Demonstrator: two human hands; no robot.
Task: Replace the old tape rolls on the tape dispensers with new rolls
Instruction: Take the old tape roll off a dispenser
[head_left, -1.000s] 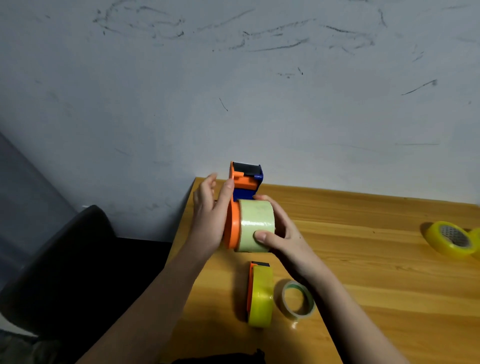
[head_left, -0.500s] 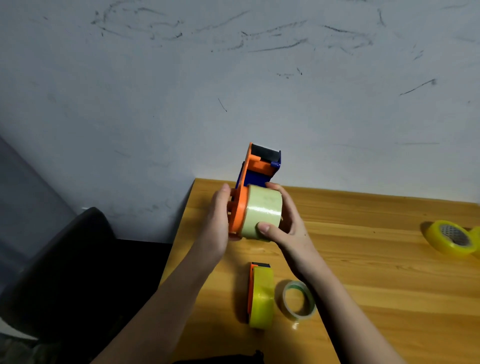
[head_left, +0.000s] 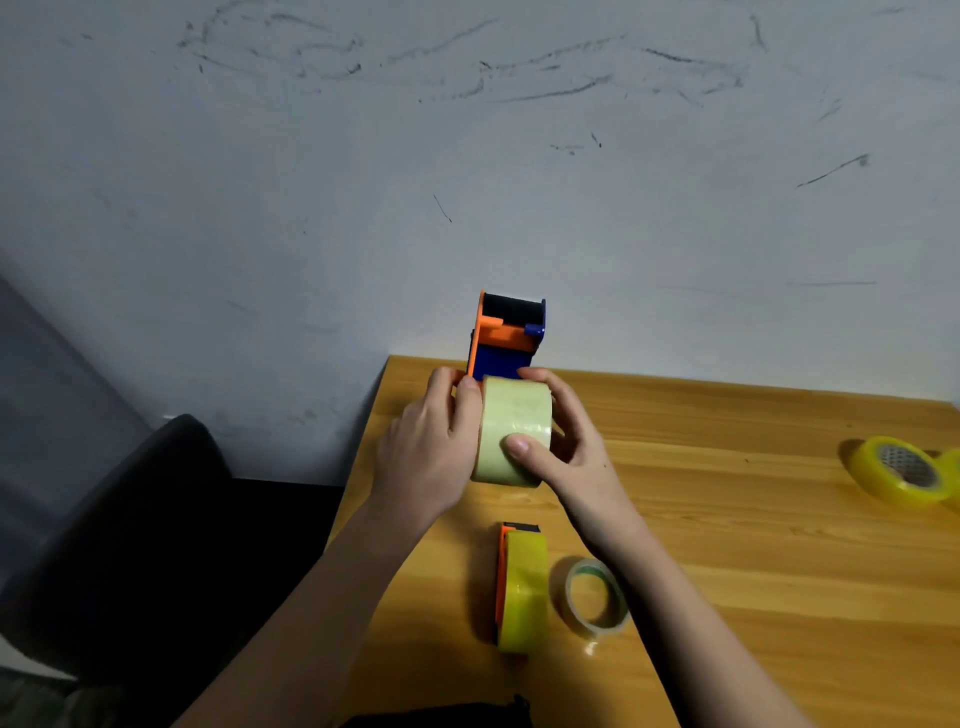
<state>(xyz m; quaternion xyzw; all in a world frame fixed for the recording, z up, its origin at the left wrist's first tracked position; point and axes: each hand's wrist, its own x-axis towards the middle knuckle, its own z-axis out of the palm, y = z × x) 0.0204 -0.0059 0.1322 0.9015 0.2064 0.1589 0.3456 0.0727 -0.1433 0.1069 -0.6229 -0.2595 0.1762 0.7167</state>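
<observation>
Two dispensers: one orange-blue dispenser (head_left: 508, 335) held up over the table's (head_left: 727, 519) far left corner, carrying a pale roll (head_left: 511, 431), the second dispenser (head_left: 521, 587) lying near the front edge with a yellow roll on it. Left hand (head_left: 428, 460) grips the held dispenser's orange side, fingers curled; right hand (head_left: 563, 449) wraps the pale roll, thumb pressed on its face. Loose rolls counted: one thin, nearly spent ring (head_left: 595, 597) just beside the lying dispenser, one yellow roll (head_left: 898, 470) far right with another partly cut off behind it.
</observation>
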